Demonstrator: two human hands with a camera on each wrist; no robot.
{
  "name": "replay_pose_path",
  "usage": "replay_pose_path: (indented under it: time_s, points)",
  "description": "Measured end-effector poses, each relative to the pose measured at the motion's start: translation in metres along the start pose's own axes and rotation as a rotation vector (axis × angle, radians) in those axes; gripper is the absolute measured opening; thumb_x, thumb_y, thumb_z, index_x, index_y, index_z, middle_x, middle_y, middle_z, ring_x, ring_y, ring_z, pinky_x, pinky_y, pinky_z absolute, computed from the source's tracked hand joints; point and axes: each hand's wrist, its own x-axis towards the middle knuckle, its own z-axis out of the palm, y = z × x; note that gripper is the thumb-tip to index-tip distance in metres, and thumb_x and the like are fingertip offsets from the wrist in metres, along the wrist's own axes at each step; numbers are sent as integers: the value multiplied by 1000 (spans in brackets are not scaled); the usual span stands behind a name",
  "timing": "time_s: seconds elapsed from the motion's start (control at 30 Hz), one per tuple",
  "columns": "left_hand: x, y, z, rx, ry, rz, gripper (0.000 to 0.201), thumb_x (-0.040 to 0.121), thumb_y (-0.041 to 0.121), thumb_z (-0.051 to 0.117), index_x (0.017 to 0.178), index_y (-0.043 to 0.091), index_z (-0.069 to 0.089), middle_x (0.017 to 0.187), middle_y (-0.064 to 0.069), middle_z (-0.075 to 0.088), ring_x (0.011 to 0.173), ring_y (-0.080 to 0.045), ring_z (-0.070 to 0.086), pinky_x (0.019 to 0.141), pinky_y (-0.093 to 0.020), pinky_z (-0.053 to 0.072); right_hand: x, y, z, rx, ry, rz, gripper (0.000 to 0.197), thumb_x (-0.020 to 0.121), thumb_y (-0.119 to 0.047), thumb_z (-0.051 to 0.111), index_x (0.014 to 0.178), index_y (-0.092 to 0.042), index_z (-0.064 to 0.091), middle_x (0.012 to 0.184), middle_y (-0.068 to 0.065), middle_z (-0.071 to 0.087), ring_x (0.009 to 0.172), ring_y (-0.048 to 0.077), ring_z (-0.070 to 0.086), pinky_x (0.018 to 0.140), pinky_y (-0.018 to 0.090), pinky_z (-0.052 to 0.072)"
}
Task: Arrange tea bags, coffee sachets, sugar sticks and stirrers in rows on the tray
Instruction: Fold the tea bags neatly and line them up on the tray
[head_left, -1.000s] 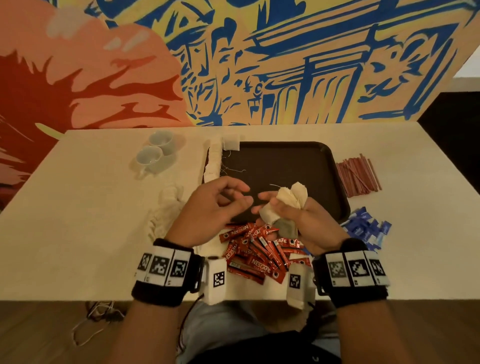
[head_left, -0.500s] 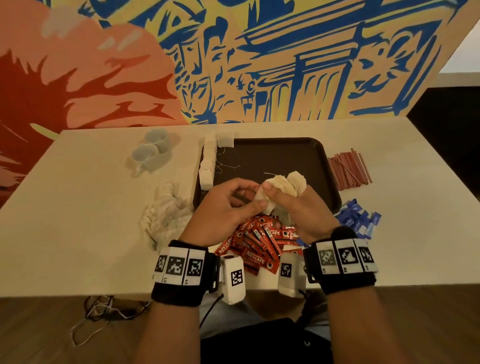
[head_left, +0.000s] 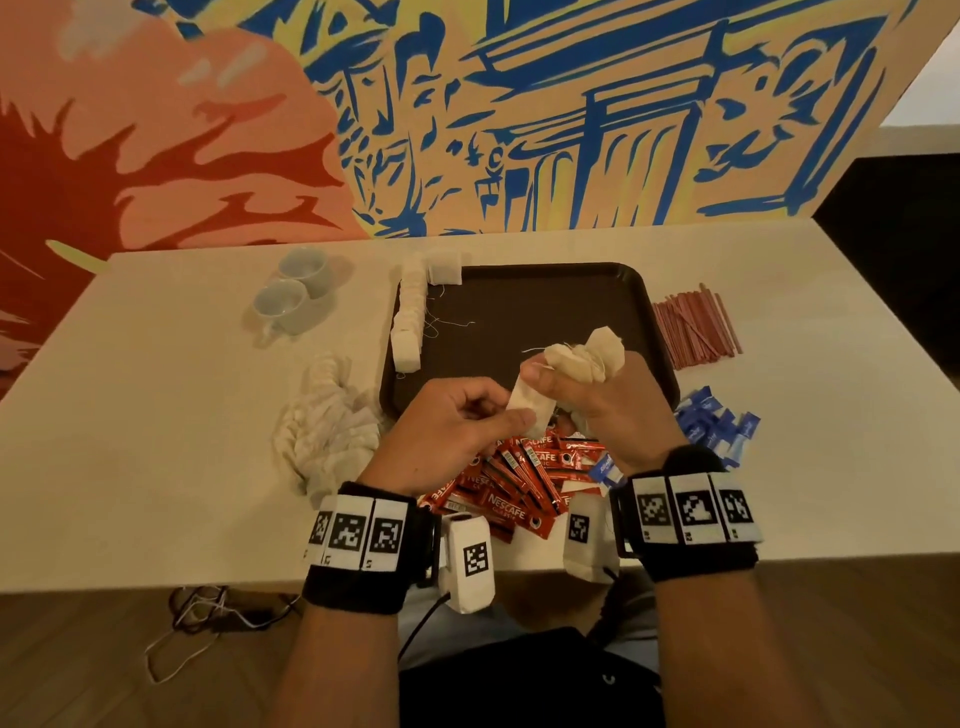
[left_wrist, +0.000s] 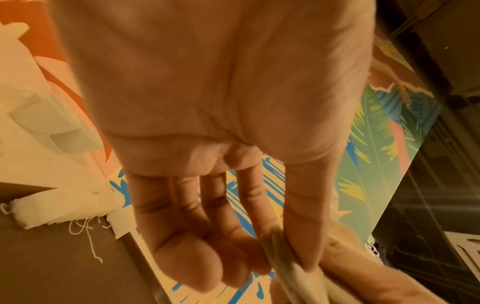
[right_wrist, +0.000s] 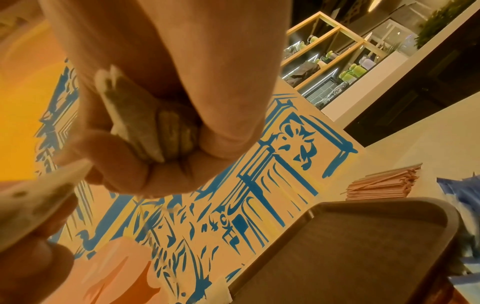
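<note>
My right hand grips a bunch of cream tea bags above the front of the dark tray. My left hand pinches one tea bag at the bunch's lower edge, thumb against forefinger. A row of tea bags runs down the tray's left edge. Red coffee sachets lie heaped on the table below both hands. Blue sugar sticks sit to the right, red stirrers behind them.
Two pale cups stand at the back left of the table. A loose heap of tea bags lies left of my left hand. The painted wall closes the far side. The table's front edge is near my wrists.
My left hand has closed in on the bunch and taken hold of one tea bag. Both hands have risen slightly over the tray's front.
</note>
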Motion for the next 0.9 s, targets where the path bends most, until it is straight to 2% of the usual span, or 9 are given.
replay_pose_path:
  time_s: [0.1, 0.17, 0.3, 0.37, 0.47, 0.57, 0.67, 0.77, 0.9]
  points:
    - [-1, -2, -2, 3, 7, -9, 7, 86, 31, 77, 80, 31, 74, 80, 1, 72, 73, -18, 67, 77, -42, 56, 0, 0, 0, 17, -52, 2, 25, 83, -38, 74, 100, -19, 75, 83, 10, 73, 67, 26, 64, 54, 26, 53]
    - [-1, -3, -4, -41, 54, -13, 3, 88, 27, 75, 90, 25, 76, 83, -1, 73, 72, -15, 67, 75, -35, 56, 0, 3, -2, 47, -58, 45, 38, 82, -47, 70, 106, -18, 74, 88, 15, 71, 72, 27, 64, 56, 29, 53]
    - [0, -8, -6, -247, 160, -81, 19, 90, 16, 73, 109, 14, 71, 91, -11, 75, 79, -21, 69, 77, -36, 57, 3, 8, -4, 99, 84, 144, 45, 85, -57, 64, 107, -20, 74, 83, -1, 70, 74, 21, 60, 55, 27, 49]
    - [1, -9, -4, -294, 170, -83, 23, 90, 13, 71, 114, 13, 68, 94, -11, 76, 82, -22, 72, 77, -36, 59, 3, 7, -4, 91, 37, 147, 42, 86, -54, 66, 109, -19, 74, 83, -4, 71, 73, 21, 60, 54, 26, 49]
    - [2, -9, -2, -311, 164, -62, 21, 91, 12, 70, 112, 13, 68, 95, -9, 76, 88, -26, 74, 81, -38, 60, 1, 3, -1, 19, -130, 158, 35, 86, -51, 67, 102, -20, 74, 79, 2, 71, 64, 15, 62, 51, 24, 49]
    - [0, -8, -2, -290, 162, -38, 22, 93, 16, 69, 114, 15, 69, 101, -5, 77, 95, -23, 73, 84, -37, 60, -1, 0, 6, -21, -216, 143, 33, 83, -47, 70, 103, -22, 72, 83, 7, 74, 65, 14, 65, 56, 25, 53]
    - [0, -10, -4, -277, 218, -23, 17, 93, 20, 69, 109, 17, 73, 100, -6, 76, 94, -23, 73, 84, -38, 59, 0, 3, 9, -28, -177, 73, 20, 87, -32, 74, 102, -18, 72, 75, 1, 72, 57, 9, 63, 51, 20, 50]
    - [0, -12, -7, -270, 283, 5, 10, 90, 25, 72, 97, 21, 77, 89, -12, 73, 81, -20, 69, 79, -35, 58, 4, 8, 6, -46, -118, 56, 15, 87, -31, 76, 99, -22, 73, 67, 2, 66, 52, 18, 57, 48, 24, 47]
    - [-3, -10, -7, -276, 297, 43, 9, 89, 23, 73, 96, 25, 78, 81, -4, 71, 74, -14, 64, 71, -25, 56, 3, 10, 1, -83, -137, 42, 14, 87, -31, 75, 99, -25, 73, 67, -1, 66, 54, 18, 56, 50, 25, 48]
